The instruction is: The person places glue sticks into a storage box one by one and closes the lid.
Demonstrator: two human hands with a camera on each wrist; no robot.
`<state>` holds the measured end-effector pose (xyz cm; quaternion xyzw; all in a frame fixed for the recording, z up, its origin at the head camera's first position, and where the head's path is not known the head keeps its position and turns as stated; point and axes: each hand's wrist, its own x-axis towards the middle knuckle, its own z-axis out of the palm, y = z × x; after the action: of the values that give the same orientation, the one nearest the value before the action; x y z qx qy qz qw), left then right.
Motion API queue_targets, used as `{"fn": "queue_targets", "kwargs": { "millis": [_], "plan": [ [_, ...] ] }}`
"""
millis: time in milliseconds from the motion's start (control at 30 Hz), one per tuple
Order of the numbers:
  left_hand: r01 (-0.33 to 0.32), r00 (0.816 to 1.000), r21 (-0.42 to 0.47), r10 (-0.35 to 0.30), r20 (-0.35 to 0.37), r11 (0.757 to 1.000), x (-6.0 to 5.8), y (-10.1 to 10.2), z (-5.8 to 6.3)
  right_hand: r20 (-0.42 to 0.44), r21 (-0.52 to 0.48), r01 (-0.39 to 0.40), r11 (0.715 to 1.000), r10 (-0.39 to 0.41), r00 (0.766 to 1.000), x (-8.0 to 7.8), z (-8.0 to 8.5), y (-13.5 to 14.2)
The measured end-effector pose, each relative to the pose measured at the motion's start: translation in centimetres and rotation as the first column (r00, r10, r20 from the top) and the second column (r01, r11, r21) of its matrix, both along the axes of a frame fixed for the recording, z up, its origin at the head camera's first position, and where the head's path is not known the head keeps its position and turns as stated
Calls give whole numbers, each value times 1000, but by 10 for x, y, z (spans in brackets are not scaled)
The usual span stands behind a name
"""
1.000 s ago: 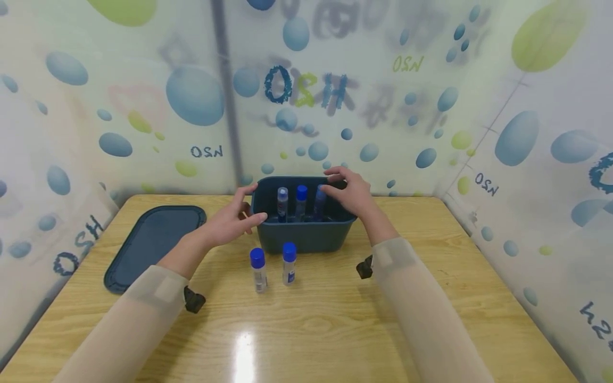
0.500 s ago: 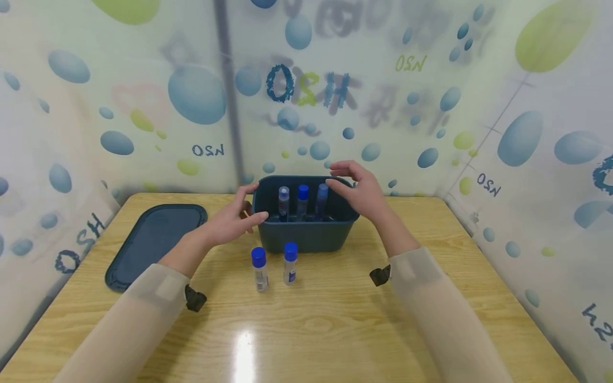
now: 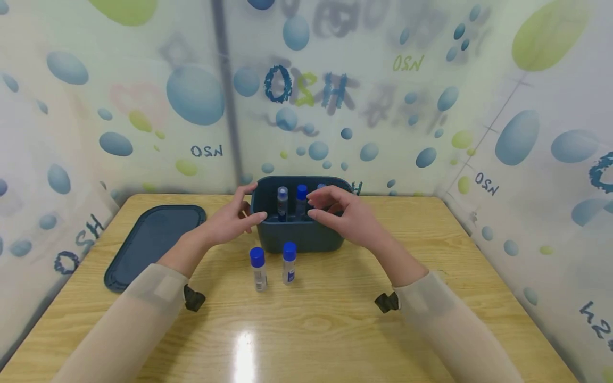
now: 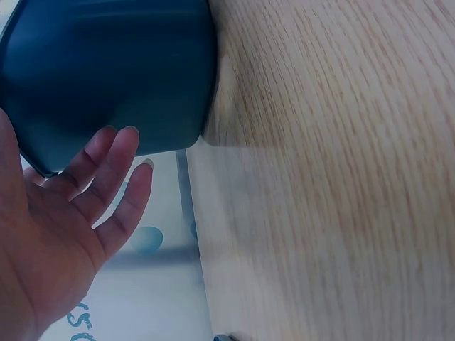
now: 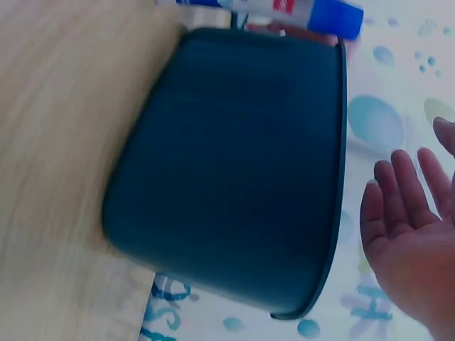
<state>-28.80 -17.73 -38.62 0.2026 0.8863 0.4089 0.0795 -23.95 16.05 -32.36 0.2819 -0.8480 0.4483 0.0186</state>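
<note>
A dark teal plastic bin [image 3: 301, 236] stands upright on the wooden table, holding three slim tubes. One upright tube [image 3: 282, 204] has a clear top, another tube [image 3: 301, 194] a blue cap; my right hand [image 3: 356, 218] partly hides the third. That hand hovers over the bin's right end with loosely bent fingers and an empty palm, as the right wrist view shows. My left hand [image 3: 227, 221] rests at the bin's left end, thumb at the front rim and relaxed fingers [image 4: 117, 160] along the side wall. Two blue-capped clear tubes [image 3: 258, 268] stand in front of the bin.
A dark flat lid [image 3: 158, 242] lies on the table [image 3: 306, 340] to the left. Behind the bin rises a fabric wall [image 3: 373, 127] printed with blue and green bubbles; similar walls close in both sides.
My right hand has moved from the third tube's top at the bin's back right, off to the right, then forward and down over the bin's front right rim. The left hand stays put.
</note>
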Motion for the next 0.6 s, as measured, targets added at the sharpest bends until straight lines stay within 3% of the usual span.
{"fn": "queue_targets", "kwargs": {
  "millis": [267, 600],
  "plan": [
    [-4, 1000, 6, 4, 3, 1000, 0, 1, -1, 93, -22, -122, 992, 123, 988, 20, -14, -13],
    [-4, 1000, -3, 4, -5, 1000, 0, 0, -1, 178, 45, -218, 975, 207, 962, 27, -28, -22]
  ]
}}
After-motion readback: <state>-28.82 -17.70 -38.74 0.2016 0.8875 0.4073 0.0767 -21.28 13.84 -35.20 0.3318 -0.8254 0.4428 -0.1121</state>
